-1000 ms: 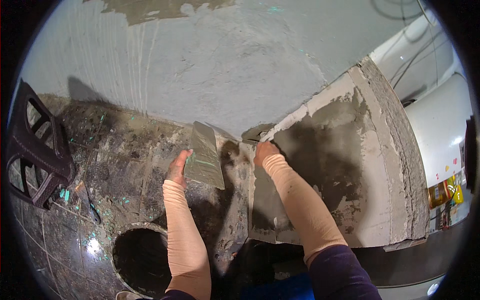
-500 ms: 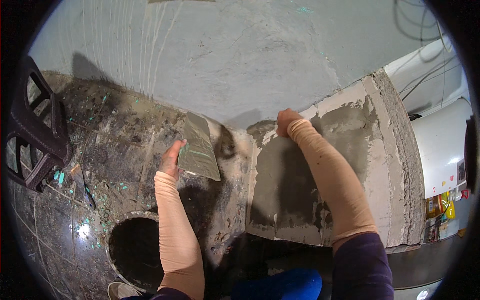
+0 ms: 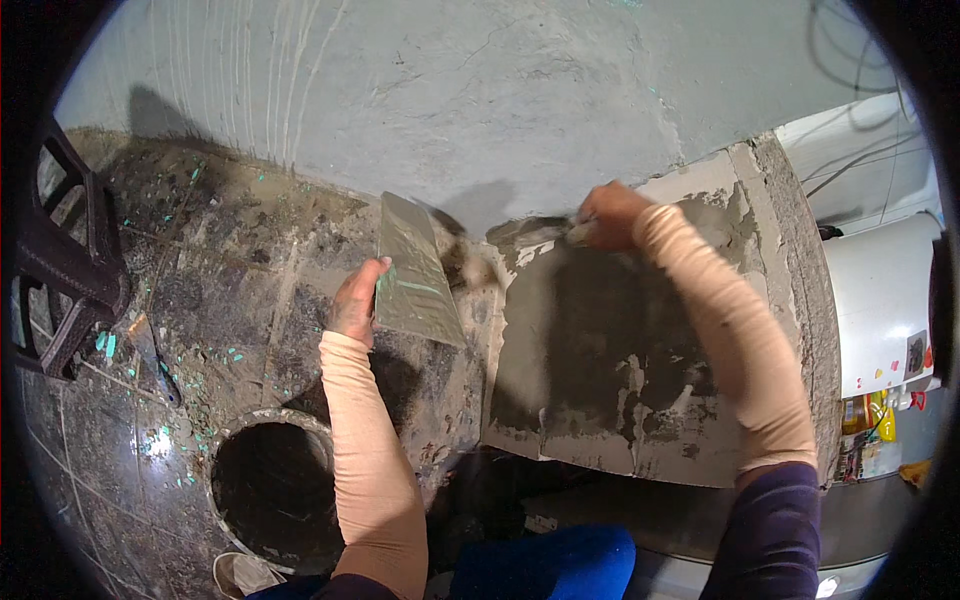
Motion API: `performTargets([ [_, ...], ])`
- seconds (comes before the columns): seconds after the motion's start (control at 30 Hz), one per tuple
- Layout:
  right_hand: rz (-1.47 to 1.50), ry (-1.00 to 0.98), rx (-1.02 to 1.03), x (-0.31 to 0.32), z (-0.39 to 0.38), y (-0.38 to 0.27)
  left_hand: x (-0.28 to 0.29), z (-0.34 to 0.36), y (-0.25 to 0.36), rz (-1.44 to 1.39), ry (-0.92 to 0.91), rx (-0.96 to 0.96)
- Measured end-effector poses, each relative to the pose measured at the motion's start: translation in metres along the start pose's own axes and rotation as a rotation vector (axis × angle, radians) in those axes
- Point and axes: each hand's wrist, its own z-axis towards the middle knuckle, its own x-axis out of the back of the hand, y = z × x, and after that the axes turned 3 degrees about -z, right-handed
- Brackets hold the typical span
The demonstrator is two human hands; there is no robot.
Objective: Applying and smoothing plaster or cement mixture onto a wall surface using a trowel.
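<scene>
My left hand (image 3: pixel 353 298) grips the left edge of a flat board (image 3: pixel 415 262) smeared with grey mortar and green streaks, tilted up left of the corner. My right hand (image 3: pixel 613 215) is closed on a trowel (image 3: pixel 550 233), mostly hidden by the hand and blurred, against the mortared joint where the grey wall (image 3: pixel 500 100) meets a pale panel (image 3: pixel 510 420). Wet grey mortar (image 3: pixel 590 310) covers much of that panel. A bucket (image 3: pixel 270 484) with a dark inside stands left of my left forearm.
A dark plastic stool (image 3: pixel 85 262) is at the far left, near a putty knife (image 3: pixel 154 365) on the stained tiled floor (image 3: pixel 90 450) with green flakes. At the right are cables (image 3: pixel 840 40), a white appliance (image 3: pixel 875 300) and small yellow packages (image 3: pixel 877 416).
My right hand has moved up and rightward from the corner along the panel's top joint. The board in my left hand has risen slightly and now stands farther up in view.
</scene>
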Motion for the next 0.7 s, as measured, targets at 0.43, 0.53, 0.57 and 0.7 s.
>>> performTargets([
  [0.43, 0.326, -0.119, -0.233, -0.026, 0.101, -0.076, 0.026, -0.011, -0.008, 0.224, -0.064, -0.039],
  [0.53, 0.202, -0.019, -0.3, -0.037, 0.108, -0.082, 0.027, -0.008, -0.002, 0.284, -0.073, -0.029],
  [0.57, 0.266, 0.02, -0.339, -0.048, 0.105, -0.08, 0.028, -0.008, 0.0, 0.267, -0.067, -0.04],
  [0.7, 0.366, -0.083, -0.432, -0.081, 0.101, -0.065, 0.033, -0.006, 0.008, 0.295, -0.07, -0.032],
])
